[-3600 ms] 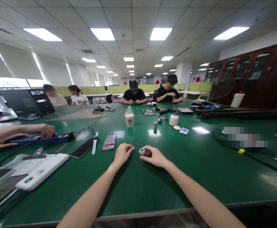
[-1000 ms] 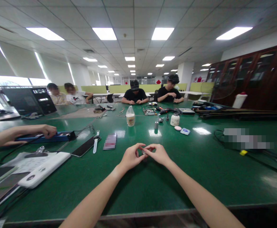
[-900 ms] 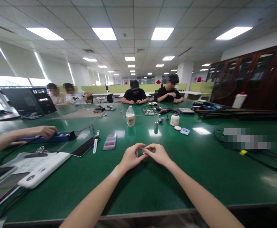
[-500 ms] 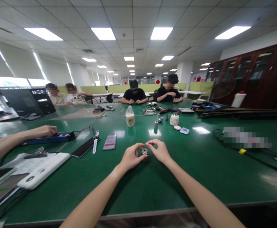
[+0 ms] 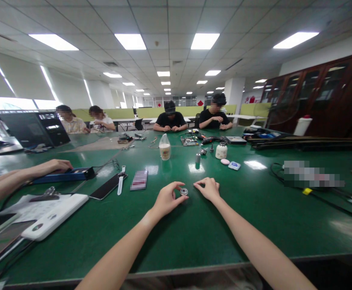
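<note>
Pinching: left hand (image 5: 166,199), thumb and forefinger closed on small metal wheel (image 5: 184,191)
Wheel: near side of plastic cup (image 5: 164,148), well apart
Right hand (image 5: 208,188): loose, empty, nearer and right of cup
Care: light, level pinch

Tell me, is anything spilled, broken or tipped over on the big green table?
Nothing stands out. The small metal ring sits flat on the green table between the left hand, whose fingers are right at it, and the right hand, which rests apart. The white jar and the bagged cup behind stand upright, nothing spilled.
</note>
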`<move>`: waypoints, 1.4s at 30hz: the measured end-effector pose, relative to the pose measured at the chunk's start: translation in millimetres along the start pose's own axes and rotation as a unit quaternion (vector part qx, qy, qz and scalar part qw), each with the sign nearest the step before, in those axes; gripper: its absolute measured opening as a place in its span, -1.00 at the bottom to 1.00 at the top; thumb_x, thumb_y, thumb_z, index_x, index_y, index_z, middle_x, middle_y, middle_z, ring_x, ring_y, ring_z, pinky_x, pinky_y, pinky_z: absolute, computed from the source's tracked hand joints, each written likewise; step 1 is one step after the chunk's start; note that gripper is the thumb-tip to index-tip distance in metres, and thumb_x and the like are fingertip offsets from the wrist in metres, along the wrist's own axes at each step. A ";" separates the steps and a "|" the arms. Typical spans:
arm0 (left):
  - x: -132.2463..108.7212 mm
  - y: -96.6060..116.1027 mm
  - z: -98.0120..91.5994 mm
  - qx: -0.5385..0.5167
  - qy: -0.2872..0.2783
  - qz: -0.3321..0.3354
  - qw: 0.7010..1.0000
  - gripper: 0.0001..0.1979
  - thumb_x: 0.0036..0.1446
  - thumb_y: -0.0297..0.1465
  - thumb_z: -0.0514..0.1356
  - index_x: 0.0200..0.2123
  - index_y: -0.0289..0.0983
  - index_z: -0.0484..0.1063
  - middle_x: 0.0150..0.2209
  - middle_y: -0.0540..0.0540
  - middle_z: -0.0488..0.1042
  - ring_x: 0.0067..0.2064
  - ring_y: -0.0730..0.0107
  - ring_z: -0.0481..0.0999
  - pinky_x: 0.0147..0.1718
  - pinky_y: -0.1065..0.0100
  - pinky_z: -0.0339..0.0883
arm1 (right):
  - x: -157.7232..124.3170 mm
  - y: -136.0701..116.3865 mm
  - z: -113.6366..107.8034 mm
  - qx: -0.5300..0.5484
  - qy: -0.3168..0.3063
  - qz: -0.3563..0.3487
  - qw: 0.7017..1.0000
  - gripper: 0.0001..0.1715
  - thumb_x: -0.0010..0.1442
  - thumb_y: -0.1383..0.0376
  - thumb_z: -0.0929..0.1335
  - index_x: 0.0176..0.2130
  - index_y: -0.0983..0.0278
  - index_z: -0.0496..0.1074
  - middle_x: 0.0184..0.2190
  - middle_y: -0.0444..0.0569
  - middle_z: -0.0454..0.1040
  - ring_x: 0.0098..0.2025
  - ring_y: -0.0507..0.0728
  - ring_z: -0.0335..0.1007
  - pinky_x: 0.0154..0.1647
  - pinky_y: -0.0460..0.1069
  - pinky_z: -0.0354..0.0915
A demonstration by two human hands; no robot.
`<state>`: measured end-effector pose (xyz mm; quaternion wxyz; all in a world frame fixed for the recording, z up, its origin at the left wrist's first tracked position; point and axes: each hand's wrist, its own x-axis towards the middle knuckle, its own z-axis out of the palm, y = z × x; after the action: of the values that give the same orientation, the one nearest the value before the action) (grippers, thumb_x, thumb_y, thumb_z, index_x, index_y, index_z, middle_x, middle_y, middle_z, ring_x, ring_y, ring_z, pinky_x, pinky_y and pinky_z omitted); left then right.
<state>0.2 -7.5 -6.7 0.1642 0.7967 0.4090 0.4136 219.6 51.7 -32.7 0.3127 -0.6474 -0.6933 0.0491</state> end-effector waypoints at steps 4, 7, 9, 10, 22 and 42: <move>-0.6 0.0 0.4 -0.003 -0.003 -0.003 1.000 -0.57 0.01 -0.28 0.30 -0.03 -0.21 0.39 -0.25 0.01 0.52 -0.56 0.58 0.25 -0.55 0.49 0.16 | -1.0 -2.0 -0.6 -0.022 0.010 -0.006 1.000 -0.79 0.16 0.07 0.37 -0.28 0.02 0.60 -0.19 -0.01 0.47 -0.05 0.24 0.27 -0.05 0.15 0.09; -0.6 -1.0 1.0 -0.006 -0.004 -0.004 1.000 -0.59 0.03 -0.29 0.29 -0.02 -0.19 0.39 -0.23 0.01 0.52 -0.56 0.58 0.27 -0.53 0.49 0.20 | -0.8 -0.5 -0.2 -0.034 0.017 -0.015 0.999 -0.82 0.17 0.11 0.37 -0.28 0.02 0.60 -0.19 0.00 0.46 -0.06 0.23 0.27 -0.06 0.14 0.10; -0.7 -2.0 1.6 -0.006 -0.004 -0.006 1.000 -0.61 0.05 -0.30 0.27 -0.03 -0.18 0.38 -0.21 0.01 0.53 -0.54 0.57 0.29 -0.51 0.48 0.22 | 0.6 1.9 0.7 -0.036 0.022 -0.018 0.999 -0.82 0.16 0.12 0.38 -0.29 0.04 0.60 -0.20 0.00 0.47 -0.06 0.24 0.28 -0.07 0.14 0.12; -0.7 -2.5 1.9 -0.005 -0.004 -0.007 1.000 -0.62 0.05 -0.30 0.26 -0.03 -0.18 0.38 -0.20 0.01 0.53 -0.54 0.57 0.30 -0.51 0.48 0.23 | 1.6 3.1 1.1 -0.033 0.026 -0.017 0.999 -0.82 0.16 0.13 0.38 -0.30 0.05 0.60 -0.21 0.01 0.48 -0.06 0.24 0.29 -0.07 0.14 0.13; -0.2 -6.6 3.2 -0.008 -0.013 -0.019 1.000 -0.59 0.08 -0.28 0.24 0.02 -0.18 0.34 -0.19 -0.02 0.54 -0.53 0.54 0.36 -0.48 0.47 0.26 | -29.2 -55.0 -21.2 0.251 0.026 -0.194 0.948 -0.80 0.21 0.21 0.33 -0.28 0.21 0.54 -0.31 -0.05 0.56 -0.25 0.10 0.46 -0.16 -0.02 0.32; 0.8 -4.4 3.2 -0.002 -0.007 -0.014 1.000 -0.59 0.07 -0.26 0.25 0.00 -0.19 0.36 -0.17 -0.03 0.55 -0.55 0.56 0.33 -0.50 0.47 0.24 | -32.4 -52.5 -19.8 0.202 0.008 -0.181 0.963 -0.80 0.22 0.20 0.32 -0.26 0.17 0.55 -0.29 -0.07 0.57 -0.25 0.11 0.47 -0.15 -0.01 0.32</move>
<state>0.7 -3.9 -10.9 0.1743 0.7932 0.4183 0.4067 182.9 6.7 -4.0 0.4462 -0.4353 -0.7718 0.1251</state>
